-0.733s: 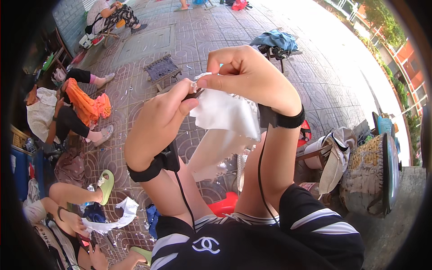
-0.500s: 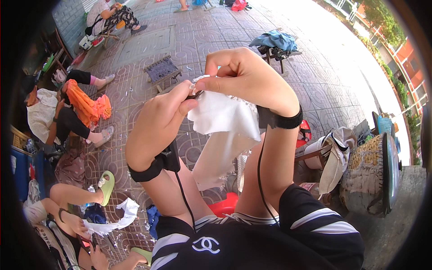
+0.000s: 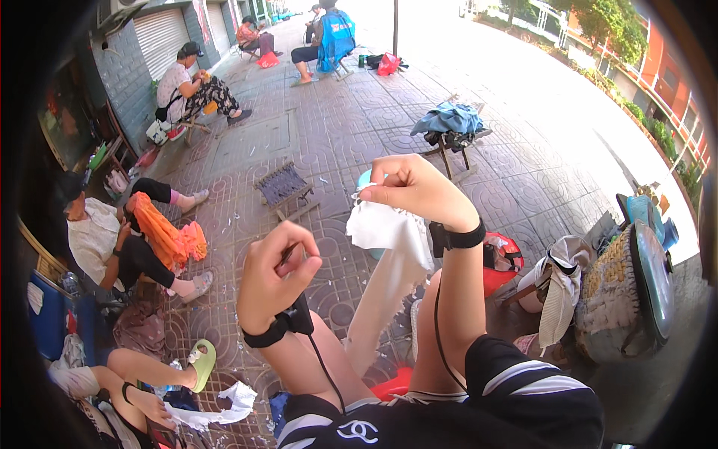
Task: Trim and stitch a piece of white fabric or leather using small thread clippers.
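The right hand (image 3: pixel 422 188) pinches a hanging, frayed white cloth strip (image 3: pixel 376 226) by its top corner; the left hand (image 3: pixel 275 280), apart, curls round a dark thing (image 3: pixel 286 256) I can't identify. A firm pinch should steady the edge.

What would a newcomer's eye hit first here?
Probably the white cloth near the middle, pinched at its top by the right hand and hanging down; the left hand is apart from it, lower left. Next, the bright orange cloth at left and the blue vest at the top.
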Tool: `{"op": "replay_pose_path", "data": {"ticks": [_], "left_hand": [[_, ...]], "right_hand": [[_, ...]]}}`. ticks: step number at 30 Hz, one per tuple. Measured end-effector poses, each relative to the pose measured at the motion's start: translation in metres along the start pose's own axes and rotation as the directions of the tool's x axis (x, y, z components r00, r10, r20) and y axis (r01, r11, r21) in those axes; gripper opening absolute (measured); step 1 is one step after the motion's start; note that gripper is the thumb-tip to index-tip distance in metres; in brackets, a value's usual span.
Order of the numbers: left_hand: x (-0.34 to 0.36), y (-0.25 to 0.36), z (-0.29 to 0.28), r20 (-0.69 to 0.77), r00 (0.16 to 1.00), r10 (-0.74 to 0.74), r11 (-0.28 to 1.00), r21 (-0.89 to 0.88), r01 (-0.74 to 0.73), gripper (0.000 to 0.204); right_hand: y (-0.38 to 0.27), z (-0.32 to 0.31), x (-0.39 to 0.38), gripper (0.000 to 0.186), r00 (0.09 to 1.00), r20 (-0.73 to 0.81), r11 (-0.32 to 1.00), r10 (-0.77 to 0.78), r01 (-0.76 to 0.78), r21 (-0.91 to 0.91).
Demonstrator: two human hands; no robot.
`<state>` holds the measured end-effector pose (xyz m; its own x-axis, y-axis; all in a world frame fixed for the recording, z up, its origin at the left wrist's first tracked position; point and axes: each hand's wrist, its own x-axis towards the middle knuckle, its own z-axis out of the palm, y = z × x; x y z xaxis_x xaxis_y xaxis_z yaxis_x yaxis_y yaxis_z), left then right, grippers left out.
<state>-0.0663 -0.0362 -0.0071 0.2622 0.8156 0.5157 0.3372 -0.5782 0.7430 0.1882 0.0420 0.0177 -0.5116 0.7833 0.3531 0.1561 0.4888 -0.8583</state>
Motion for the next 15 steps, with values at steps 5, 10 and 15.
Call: {"op": "replay_pose_path", "data": {"ticks": [5,10,15], "left_hand": [[-0.026,0.042,0.012,-0.503,0.774,0.385,0.824,-0.191,-0.534,0.046],[-0.01,0.156,0.03,-0.54,0.624,0.565,0.411,-0.471,-0.78,0.022],[-0.024,0.213,0.029,-0.428,0.773,0.468,0.829,-0.091,-0.552,0.015]], "right_hand": [[0.068,-0.026,0.002,0.02,0.989,-0.151,0.886,-0.002,0.071,0.457],[0.116,-0.029,0.006,0.013,0.946,-0.281,0.546,0.159,0.153,0.823],[0.168,-0.022,0.02,0.014,0.944,-0.244,0.485,0.225,0.109,0.868]]}}
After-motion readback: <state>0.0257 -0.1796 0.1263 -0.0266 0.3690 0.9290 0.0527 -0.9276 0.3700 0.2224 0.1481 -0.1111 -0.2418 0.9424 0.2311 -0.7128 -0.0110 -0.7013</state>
